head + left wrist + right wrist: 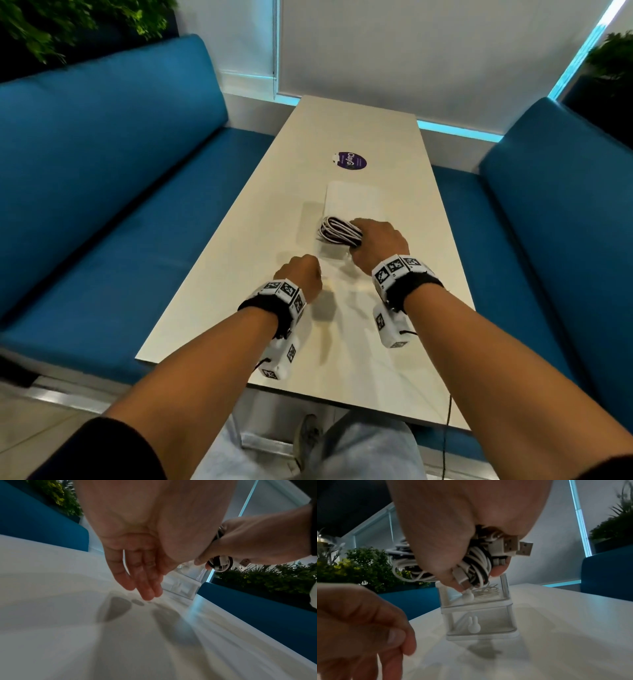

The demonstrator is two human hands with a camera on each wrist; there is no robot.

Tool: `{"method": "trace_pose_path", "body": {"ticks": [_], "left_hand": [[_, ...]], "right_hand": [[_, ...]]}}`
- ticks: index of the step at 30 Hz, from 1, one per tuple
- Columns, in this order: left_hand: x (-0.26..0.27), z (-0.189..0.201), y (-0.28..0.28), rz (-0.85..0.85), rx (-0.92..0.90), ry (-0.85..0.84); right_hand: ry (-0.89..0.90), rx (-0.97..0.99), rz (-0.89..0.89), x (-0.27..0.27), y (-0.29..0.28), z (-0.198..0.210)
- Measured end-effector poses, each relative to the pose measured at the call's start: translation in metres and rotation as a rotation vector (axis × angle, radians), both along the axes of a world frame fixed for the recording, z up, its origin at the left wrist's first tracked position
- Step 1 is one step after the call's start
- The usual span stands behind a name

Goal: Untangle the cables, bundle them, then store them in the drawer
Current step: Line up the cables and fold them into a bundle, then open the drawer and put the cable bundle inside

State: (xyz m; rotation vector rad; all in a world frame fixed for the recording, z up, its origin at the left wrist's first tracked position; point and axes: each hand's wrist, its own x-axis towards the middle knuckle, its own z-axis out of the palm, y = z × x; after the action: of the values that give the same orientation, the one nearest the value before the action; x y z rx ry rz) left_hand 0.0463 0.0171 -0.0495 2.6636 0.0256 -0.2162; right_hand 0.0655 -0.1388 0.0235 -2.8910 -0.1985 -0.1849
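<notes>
My right hand (376, 240) grips a coiled bundle of white and black cables (337, 231) just above the front of a clear two-tier drawer unit (356, 202) on the table. In the right wrist view the right hand (476, 574) wraps the cable bundle (479, 558), with two USB plugs (520, 547) sticking out on the right. Below stands the drawer unit (481, 622), with small rabbit-shaped knobs. My left hand (303, 275) hovers near the table, left of the unit. Its fingers (145, 588) hang relaxed and hold nothing.
The long white table (239, 274) carries a round purple sticker (350, 160) beyond the drawer unit. Blue padded benches (102, 171) run along both sides. Green plants (368, 566) stand behind the benches, and a window blind closes off the far end.
</notes>
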Motion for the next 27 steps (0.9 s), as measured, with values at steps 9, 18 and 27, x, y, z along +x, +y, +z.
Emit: {"method": "trace_pose_path", "body": {"ticks": [9,18,27], "left_hand": [[-0.017,-0.010,-0.024,-0.031,0.081,-0.024],[-0.061,-0.021,-0.028,-0.060,0.146,-0.093],[-0.091,0.001,-0.014,-0.182,0.049,-0.036]], "right_hand": [[-0.023,-0.131,0.077,-0.028,-0.008,0.010],[-0.043,-0.155,0.154,-0.073,0.005,0.007],[-0.033,-0.164,0.137,-0.091,0.000,0.007]]}}
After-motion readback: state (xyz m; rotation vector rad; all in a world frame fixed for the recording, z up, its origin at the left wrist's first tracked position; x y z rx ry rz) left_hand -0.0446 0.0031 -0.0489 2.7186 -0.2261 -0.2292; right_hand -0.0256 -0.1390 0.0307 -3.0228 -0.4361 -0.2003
